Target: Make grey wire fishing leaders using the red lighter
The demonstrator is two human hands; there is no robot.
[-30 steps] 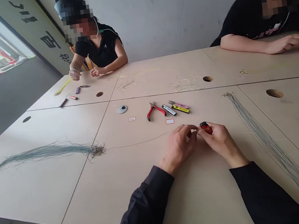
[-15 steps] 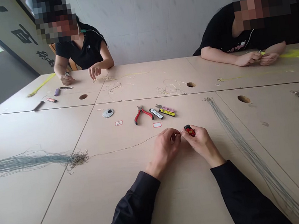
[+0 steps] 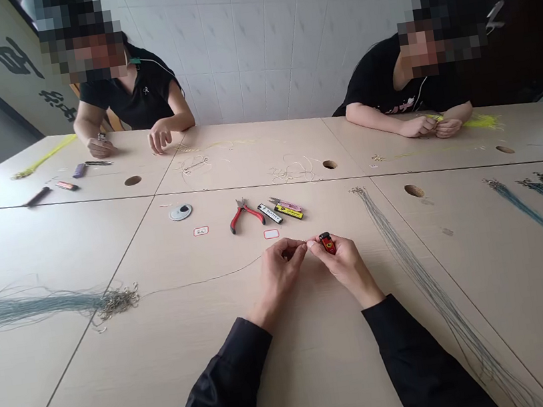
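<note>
Well to the left of the left hand lies a bundle of grey-green threads (image 3: 38,307), its near end a tangle of small metal pieces (image 3: 119,300). The bundle should be light and limp, its strands likely to snag on one another; grip it just behind the metal end, where the strands gather. A single thread (image 3: 202,282) runs from beside the metal pieces, in a slack curve, to the left hand (image 3: 282,262). It appears thin, near weightless and flexible, probably smooth enough to slip; hold it close to its end, between the pads of thumb and forefinger, with light pressure. Pliers (image 3: 243,215) with red handles rest beyond the left hand, jaws pointing away. The left hand is nearly closed, thumb and forefinger pinched on the thread. Its fingertips meet, or nearly meet, those of the right hand; the piece between them is too small to identify. A red and black lighter (image 3: 327,243), rigid and presumably light, is tucked in the right hand (image 3: 345,264), which is curled around it with thumb and forefinger pinched together. Right of that hand lies a second bundle (image 3: 421,263), its loose strands spreading toward the body.
</note>
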